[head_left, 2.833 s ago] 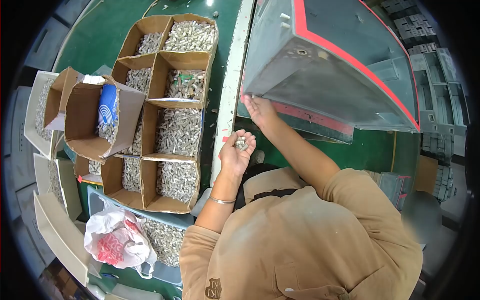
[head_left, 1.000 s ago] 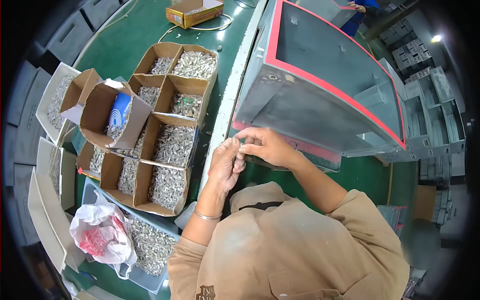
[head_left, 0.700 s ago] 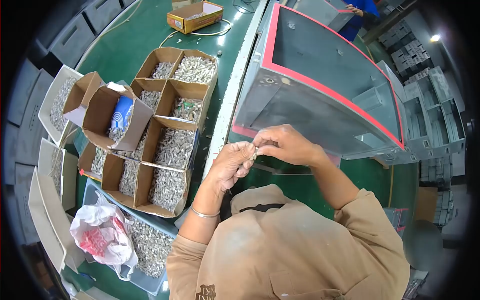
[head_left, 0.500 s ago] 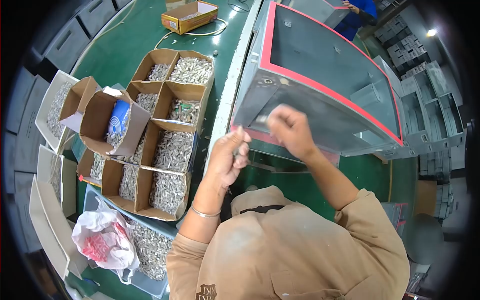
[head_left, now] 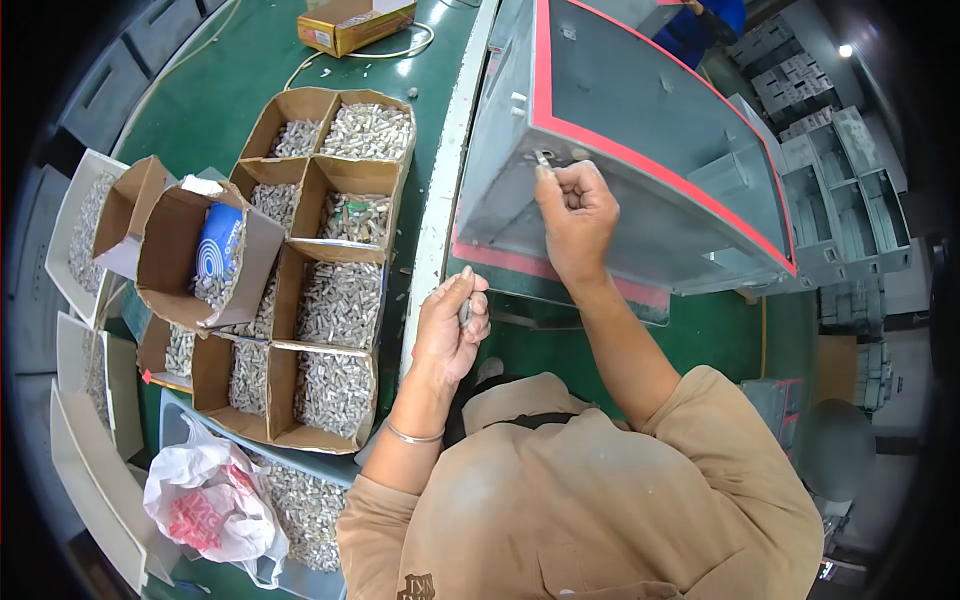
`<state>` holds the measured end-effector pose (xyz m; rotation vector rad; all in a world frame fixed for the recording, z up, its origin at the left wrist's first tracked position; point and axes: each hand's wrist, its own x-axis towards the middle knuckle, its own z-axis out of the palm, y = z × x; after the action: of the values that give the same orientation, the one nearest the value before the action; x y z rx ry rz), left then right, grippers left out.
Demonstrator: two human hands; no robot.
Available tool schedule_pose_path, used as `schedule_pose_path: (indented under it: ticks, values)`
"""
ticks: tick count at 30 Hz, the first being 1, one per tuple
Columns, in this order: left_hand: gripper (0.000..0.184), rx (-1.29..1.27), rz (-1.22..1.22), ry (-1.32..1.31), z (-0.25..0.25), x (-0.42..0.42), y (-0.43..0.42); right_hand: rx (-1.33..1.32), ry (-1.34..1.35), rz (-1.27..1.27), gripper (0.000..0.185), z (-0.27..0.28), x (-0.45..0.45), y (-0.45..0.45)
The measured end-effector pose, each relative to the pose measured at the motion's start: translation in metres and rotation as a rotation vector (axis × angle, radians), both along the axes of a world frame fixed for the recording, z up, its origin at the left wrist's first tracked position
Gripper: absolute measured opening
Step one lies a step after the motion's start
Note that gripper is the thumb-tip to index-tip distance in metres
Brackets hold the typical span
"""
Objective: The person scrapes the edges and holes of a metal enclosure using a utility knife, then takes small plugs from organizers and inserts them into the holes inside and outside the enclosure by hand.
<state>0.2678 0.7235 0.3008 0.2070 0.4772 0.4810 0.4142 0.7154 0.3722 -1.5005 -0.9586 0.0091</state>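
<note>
My right hand (head_left: 580,225) is raised at the near face of a large grey cabinet (head_left: 490,195). Thumb and finger pinch a small pale cylindrical plug (head_left: 543,158), held at a hole near the upper left corner of that face. Another plug (head_left: 518,97) sticks out of the cabinet's left side. Lower down, my left hand (head_left: 453,325) is closed palm up over small grey pieces, mostly hidden by its fingers. Left of it stands a divided cardboard box (head_left: 315,205), its compartments holding many similar small plugs.
Pink-red tape (head_left: 660,182) edges the cabinet's dark window. A smaller carton (head_left: 165,265) rests on the divided box. A blue bin (head_left: 180,400) holds loose plugs and a white plastic bag (head_left: 215,490). A co-worker in blue (head_left: 700,35) is at the far end.
My right hand has moved up to the hole with the plug between its fingers. My left hand has dropped slightly and stays closed. The view has shifted a little.
</note>
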Motion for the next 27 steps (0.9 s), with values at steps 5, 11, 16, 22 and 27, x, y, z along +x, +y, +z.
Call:
schedule_pose_path:
  ticks: [5, 11, 16, 22, 27]
  values:
    - [0.017, -0.015, 0.019, -0.016, -0.004, -0.005, 0.0, 0.002, 0.052, -0.007, 0.018, -0.002, 0.005, -0.003]
    - [0.017, -0.049, 0.032, -0.038, -0.007, -0.006, -0.002, -0.038, 0.127, -0.007, 0.016, 0.005, -0.001, 0.006]
    - [0.017, -0.048, 0.03, -0.041, -0.006, -0.006, -0.004, -0.069, 0.175, 0.002, 0.018, 0.006, -0.002, 0.006]
    - [0.018, -0.05, 0.014, -0.049, -0.005, -0.004, -0.009, -0.014, 0.478, 0.15, 0.019, 0.012, -0.003, 0.002]
    - [0.018, -0.074, 0.025, -0.062, -0.005, -0.004, -0.011, -0.06, 0.72, 0.235, 0.021, 0.018, -0.005, -0.003]
